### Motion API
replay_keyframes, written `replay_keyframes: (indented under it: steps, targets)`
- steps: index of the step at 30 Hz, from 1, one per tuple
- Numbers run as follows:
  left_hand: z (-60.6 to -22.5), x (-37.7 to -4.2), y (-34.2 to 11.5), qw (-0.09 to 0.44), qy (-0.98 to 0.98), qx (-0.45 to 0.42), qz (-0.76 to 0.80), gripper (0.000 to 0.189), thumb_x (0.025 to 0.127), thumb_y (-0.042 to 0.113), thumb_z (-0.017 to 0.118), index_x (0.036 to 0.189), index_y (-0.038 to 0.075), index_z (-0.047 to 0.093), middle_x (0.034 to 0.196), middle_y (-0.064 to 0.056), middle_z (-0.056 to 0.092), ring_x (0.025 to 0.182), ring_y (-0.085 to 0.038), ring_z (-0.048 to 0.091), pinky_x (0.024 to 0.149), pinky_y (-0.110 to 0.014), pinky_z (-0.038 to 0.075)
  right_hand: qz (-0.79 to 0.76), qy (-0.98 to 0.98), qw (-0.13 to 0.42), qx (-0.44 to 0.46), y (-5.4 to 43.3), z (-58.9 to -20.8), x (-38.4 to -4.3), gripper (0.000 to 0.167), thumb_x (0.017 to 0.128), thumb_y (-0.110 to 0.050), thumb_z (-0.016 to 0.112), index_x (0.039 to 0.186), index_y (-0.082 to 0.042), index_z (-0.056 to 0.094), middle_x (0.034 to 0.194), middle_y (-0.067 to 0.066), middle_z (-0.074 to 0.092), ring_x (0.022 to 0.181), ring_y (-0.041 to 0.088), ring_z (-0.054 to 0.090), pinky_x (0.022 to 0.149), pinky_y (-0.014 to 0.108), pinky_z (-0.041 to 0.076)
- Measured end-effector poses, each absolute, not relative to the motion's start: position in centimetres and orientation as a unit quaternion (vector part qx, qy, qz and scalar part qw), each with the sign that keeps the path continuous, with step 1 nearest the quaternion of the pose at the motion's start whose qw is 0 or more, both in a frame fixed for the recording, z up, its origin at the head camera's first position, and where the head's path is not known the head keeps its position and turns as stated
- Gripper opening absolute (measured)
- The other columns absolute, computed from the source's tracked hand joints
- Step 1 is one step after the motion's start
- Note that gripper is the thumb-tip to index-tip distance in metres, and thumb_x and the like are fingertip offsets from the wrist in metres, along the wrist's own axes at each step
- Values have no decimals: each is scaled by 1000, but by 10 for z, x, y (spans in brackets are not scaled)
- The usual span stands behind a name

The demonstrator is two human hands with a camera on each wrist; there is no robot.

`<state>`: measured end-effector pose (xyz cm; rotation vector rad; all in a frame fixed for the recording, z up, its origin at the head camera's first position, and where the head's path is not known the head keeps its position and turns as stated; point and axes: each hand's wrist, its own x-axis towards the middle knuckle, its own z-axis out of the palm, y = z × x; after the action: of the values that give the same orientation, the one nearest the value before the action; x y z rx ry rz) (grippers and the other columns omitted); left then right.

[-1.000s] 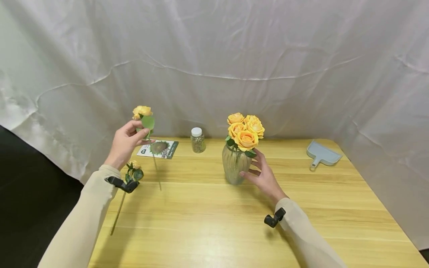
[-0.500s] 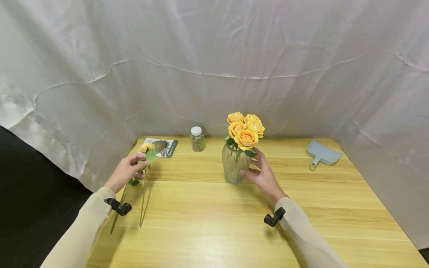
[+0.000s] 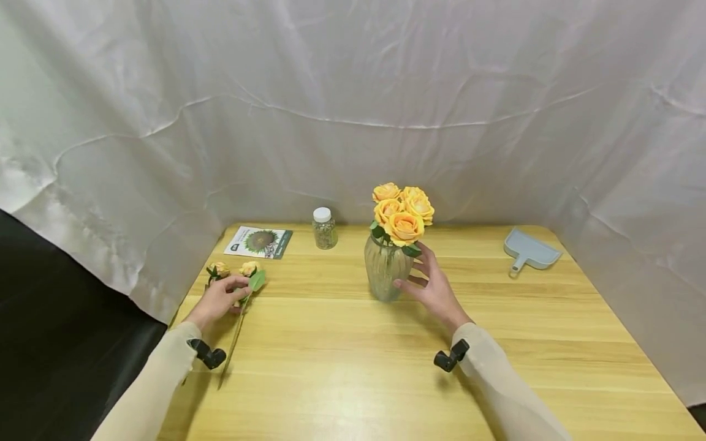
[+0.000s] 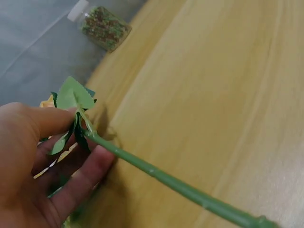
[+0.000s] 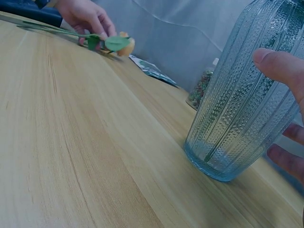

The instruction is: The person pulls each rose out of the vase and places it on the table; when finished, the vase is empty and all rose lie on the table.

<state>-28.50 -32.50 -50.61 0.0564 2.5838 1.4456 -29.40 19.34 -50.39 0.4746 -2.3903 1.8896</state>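
At the table's left, my left hand (image 3: pixel 220 300) pinches a yellow rose (image 3: pixel 249 268) near its leaves, just under the bloom. Its green stem (image 4: pixel 166 178) slants toward the near side, low over the wood. A second yellow rose (image 3: pixel 219 269) lies just left of it, partly hidden by that hand. My right hand (image 3: pixel 432 291) holds a ribbed glass vase (image 3: pixel 386 275) from the right, thumb in front and fingers around the far side. The vase stands upright on the table, with several yellow roses (image 3: pixel 405 228) in it.
A sunflower seed packet (image 3: pixel 259 242) lies at the back left. Beside it stands a small clear jar (image 3: pixel 325 229) with a white lid and speckled contents. A grey-blue dustpan (image 3: pixel 529 250) lies at the back right. A pale curtain (image 3: pixel 353 110) hangs behind the table (image 3: pixel 342 367).
My left hand has come down and nearer with the rose, from above the packet to table level beside the second rose. My right hand and the vase have stayed in place.
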Motion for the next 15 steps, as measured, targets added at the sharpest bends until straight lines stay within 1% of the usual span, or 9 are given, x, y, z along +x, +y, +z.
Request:
replay_keyframes:
  steps: [2, 4, 7, 9, 11, 13, 15]
  targets:
    - [-509, -285, -326, 89, 875, 10, 475, 46, 114, 18, 60, 152, -7, 54, 158, -34, 48, 135, -48, 58, 87, -39, 69, 612, -775, 26, 155, 193, -503, -294, 105, 95, -24, 88, 174, -32, 20, 167, 15, 42, 152, 41, 49, 121, 62, 49]
    - [-510, -286, -325, 85, 881, 5, 465, 47, 115, 20, 59, 153, -6, 54, 161, -33, 45, 138, -51, 56, 89, -40, 69, 614, -774, 25, 156, 193, -503, -294, 105, 95, -23, 88, 174, -32, 20, 166, 16, 43, 151, 41, 49, 122, 63, 49]
    - [-510, -287, -323, 80, 887, 0, 454, 47, 114, 22, 60, 154, -3, 55, 161, -32, 47, 137, -50, 57, 88, -40, 68, 616, -772, 27, 157, 193, -502, -293, 105, 94, -22, 88, 174, -31, 20, 166, 16, 43, 151, 42, 49, 121, 63, 49]
    - [-509, -287, -322, 76, 891, -3, 448, 47, 114, 23, 61, 153, -2, 56, 157, -31, 51, 134, -48, 59, 87, -39, 68, 616, -771, 29, 157, 193, -502, -293, 104, 94, -21, 88, 174, -30, 21, 166, 16, 43, 151, 42, 49, 121, 63, 49]
    - [-508, -286, -321, 74, 894, -5, 442, 46, 114, 24, 61, 153, -1, 57, 149, -29, 56, 128, -45, 63, 85, -38, 68, 616, -772, 29, 158, 193, -502, -293, 104, 95, -21, 88, 174, -30, 21, 166, 16, 43, 151, 42, 49, 121, 63, 49]
    - [-507, -285, -320, 74, 896, -8, 438, 46, 114, 26, 62, 152, 0, 58, 135, -27, 61, 121, -41, 66, 83, -38, 68, 615, -772, 28, 159, 193, -502, -292, 104, 95, -21, 88, 174, -30, 21, 167, 15, 43, 151, 42, 49, 121, 63, 49]
    - [-506, -284, -320, 75, 897, -7, 436, 46, 114, 27, 62, 152, 2, 58, 122, -23, 63, 114, -36, 68, 83, -37, 68, 615, -772, 28, 158, 193, -502, -292, 104, 95, -22, 88, 173, -30, 21, 167, 15, 43, 151, 41, 49, 121, 63, 49]
